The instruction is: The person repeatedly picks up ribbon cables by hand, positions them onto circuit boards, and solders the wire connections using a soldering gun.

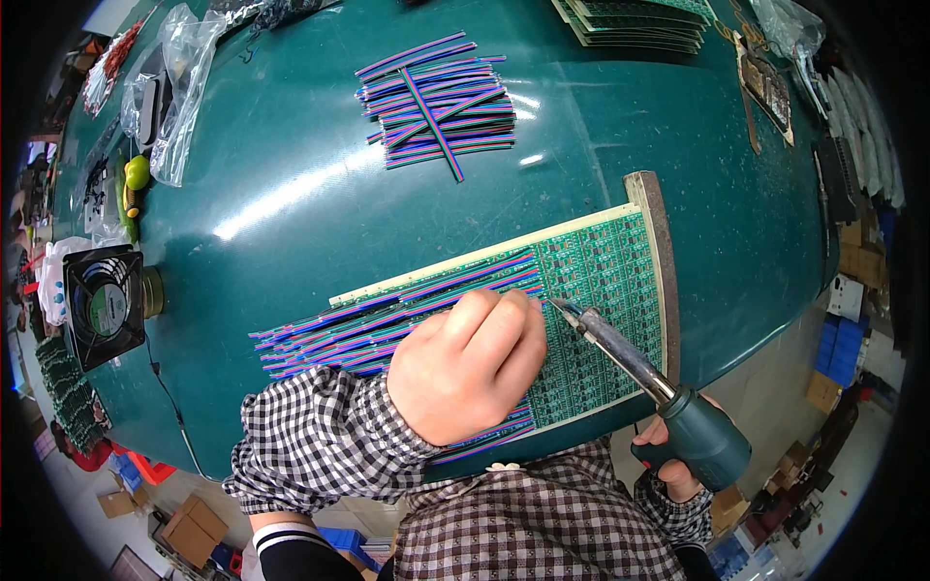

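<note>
My left hand point(475, 358) is closed over a panel of small green circuit boards point(596, 320), its fingertips pinched at the end of a ribbon wire. Flat multicoloured ribbon wires point(387, 320) lie side by side across the panel's left half, their right ends along a row of boards. My right hand point(681, 479) is wrapped round the dark green handle of a soldering iron point(649, 366). The iron's tip points up and left, close to my left fingertips. Whether it touches the board I cannot tell.
A brown curved bar point(655, 281) runs along the panel's right edge. Further back lies a pile of ribbon wires point(441, 111). A stack of circuit panels point(639, 24) sits at the far right. A black fan point(104, 305) stands on the left, its cord beside it.
</note>
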The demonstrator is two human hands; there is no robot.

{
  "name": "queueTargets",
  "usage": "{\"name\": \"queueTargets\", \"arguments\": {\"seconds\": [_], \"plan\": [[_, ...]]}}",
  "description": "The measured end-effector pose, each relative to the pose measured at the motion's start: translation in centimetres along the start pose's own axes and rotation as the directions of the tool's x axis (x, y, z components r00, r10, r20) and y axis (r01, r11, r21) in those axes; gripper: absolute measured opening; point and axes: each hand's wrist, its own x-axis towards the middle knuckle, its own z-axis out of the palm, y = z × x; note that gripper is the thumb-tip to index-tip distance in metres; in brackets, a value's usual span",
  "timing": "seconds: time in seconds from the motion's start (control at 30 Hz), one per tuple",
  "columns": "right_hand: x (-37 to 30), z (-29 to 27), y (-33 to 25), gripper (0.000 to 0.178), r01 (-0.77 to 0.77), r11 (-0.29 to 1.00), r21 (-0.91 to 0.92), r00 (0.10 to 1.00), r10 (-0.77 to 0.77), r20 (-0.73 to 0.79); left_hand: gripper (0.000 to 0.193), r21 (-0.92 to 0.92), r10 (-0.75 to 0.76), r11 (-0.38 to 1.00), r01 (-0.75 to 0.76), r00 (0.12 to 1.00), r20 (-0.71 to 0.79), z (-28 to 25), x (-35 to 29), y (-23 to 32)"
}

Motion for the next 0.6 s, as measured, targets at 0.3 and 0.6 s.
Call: {"name": "queueTargets", "arguments": {"seconds": [0.3, 0.6], "plan": [[0.20, -0.15, 0.02, 0.056, 0.008, 1.000, -0.029, 0.999, -0.007, 0.034, 0.037, 0.009, 0.011, 1.000, -0.011, 1.000, 0.010, 0.09, -0.02, -0.05], [0.00, -0.06, -0.14, 0.060, 0.005, 0.999, -0.042, 1.000, -0.004, 0.016, 0.037, 0.006, 0.017, 1.000, -0.017, 1.000, 0.014, 0.07, -0.06, -0.01]]}}
